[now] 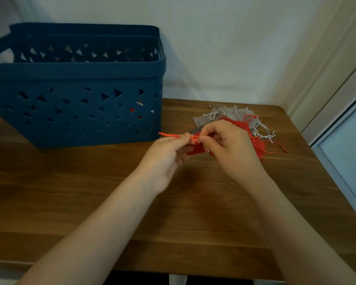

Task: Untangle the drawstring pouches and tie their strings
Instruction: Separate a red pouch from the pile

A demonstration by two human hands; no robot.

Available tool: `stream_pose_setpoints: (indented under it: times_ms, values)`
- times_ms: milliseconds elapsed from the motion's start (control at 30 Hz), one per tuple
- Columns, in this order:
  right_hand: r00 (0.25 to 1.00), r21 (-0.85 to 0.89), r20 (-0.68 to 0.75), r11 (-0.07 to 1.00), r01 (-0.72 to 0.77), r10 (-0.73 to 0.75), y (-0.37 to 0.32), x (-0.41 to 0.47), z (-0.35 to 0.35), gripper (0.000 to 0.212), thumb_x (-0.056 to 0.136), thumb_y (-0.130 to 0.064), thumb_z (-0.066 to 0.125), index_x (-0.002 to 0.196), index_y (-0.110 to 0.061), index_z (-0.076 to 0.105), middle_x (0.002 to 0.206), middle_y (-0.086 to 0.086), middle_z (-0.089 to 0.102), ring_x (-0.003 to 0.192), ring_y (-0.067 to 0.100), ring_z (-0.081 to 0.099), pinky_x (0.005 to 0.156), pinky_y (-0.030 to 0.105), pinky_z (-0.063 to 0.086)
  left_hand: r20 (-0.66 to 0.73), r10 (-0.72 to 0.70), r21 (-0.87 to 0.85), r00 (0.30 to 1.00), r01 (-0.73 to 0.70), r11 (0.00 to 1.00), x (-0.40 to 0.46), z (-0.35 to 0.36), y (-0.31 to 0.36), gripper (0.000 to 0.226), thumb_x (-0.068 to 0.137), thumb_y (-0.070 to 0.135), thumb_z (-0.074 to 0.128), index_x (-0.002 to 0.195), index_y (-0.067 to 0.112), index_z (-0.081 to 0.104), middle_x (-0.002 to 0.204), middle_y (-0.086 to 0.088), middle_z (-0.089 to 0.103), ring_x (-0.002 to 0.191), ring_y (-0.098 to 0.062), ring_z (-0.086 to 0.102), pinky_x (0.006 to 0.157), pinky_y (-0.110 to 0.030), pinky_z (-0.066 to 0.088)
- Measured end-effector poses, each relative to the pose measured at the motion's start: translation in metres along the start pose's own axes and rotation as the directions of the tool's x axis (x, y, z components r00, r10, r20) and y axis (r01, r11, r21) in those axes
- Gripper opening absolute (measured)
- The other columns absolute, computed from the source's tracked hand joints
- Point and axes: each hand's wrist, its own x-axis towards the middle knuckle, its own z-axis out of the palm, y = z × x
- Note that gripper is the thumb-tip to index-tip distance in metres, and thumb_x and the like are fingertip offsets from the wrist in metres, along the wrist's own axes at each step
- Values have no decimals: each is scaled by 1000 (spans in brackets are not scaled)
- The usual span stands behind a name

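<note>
My left hand (164, 155) pinches an orange-red drawstring (170, 135) whose free end sticks out to the left. My right hand (228, 147) pinches the same string close beside the left fingertips. A small red pouch (195, 150) hangs below the fingers, between both hands and partly hidden by them. Behind my right hand lies a heap of pouches: red ones (259, 147) with loose red strings, and grey ones (224, 115) with white strings tangled among them.
A dark blue plastic basket (76, 103) with triangular holes stands at the back left of the wooden table (90, 192). A white wall runs behind, and a door frame stands past the table's right edge.
</note>
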Motion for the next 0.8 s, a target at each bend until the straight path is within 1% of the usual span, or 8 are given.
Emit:
stream_pose_setpoints:
  times_ms: [100, 167, 267, 400, 500, 600, 733, 800]
  values:
    - [1000, 74, 3, 997, -8, 8, 5, -1, 1, 16, 86, -11, 62, 81, -26, 59, 82, -15, 55, 76, -1, 55, 69, 8, 45, -14, -109, -183, 994, 104, 978, -2, 3, -2, 11, 91, 20, 58, 88, 13, 66, 92, -3, 69, 94, -17, 62, 80, -29, 47]
    - [1000, 112, -6, 994, -15, 16, 9, -1, 0, 22, 85, -9, 63, 79, -30, 59, 82, -13, 58, 75, 2, 59, 68, 11, 48, 24, -157, -247, 987, 158, 956, -2, 4, -2, 12, 91, 19, 57, 87, 12, 66, 93, -3, 68, 91, -15, 60, 76, -27, 47]
    - [1000, 75, 8, 997, -3, 3, 13, -1, -2, 18, 84, -8, 64, 80, -26, 61, 81, -12, 59, 73, 4, 60, 67, 14, 48, 65, -200, -284, 978, 211, 935, -1, 4, -2, 14, 91, 18, 57, 85, 11, 66, 93, -4, 69, 91, -16, 61, 78, -28, 48]
    - [996, 11, 31, 997, 79, -79, 16, -3, 0, 17, 84, -8, 65, 82, -25, 60, 81, -16, 54, 76, 3, 56, 68, 15, 46, 25, -176, -277, 984, 176, 945, 1, 5, -4, 8, 89, 15, 60, 90, 10, 66, 87, -4, 70, 88, -15, 65, 76, -28, 51]
    - [992, -8, 44, 993, 119, -119, 15, -4, 1, 18, 83, -7, 65, 82, -24, 60, 81, -17, 52, 77, 4, 57, 68, 18, 49, 51, -103, -212, 993, 111, 971, 1, 1, -4, 10, 88, 14, 60, 94, 10, 68, 92, -4, 71, 90, -15, 66, 76, -27, 51]
    - [996, -3, 32, 997, 83, -83, 12, -3, 0, 17, 82, -8, 66, 79, -24, 60, 79, -14, 57, 74, 4, 58, 66, 18, 49, 119, -41, -143, 992, 58, 988, 1, -2, -3, 11, 88, 13, 59, 92, 11, 69, 92, -3, 72, 90, -13, 66, 76, -25, 50]
    - [998, 147, 50, 989, -32, 24, 11, -3, 1, 21, 83, -8, 66, 76, -26, 59, 77, -8, 63, 71, 4, 60, 66, 15, 49, 69, 38, 36, 997, -41, 999, 3, -8, -2, 9, 87, 14, 61, 89, 13, 70, 91, -5, 70, 90, -16, 63, 75, -27, 49]
    - [993, 207, 96, 974, -91, 72, 12, -1, 0, 18, 83, -7, 65, 78, -22, 59, 79, -2, 65, 74, 7, 62, 71, 21, 52, 53, 99, 161, 994, -107, 981, 5, -12, 0, 9, 86, 15, 64, 85, 17, 72, 85, -3, 70, 84, -16, 62, 71, -27, 47]
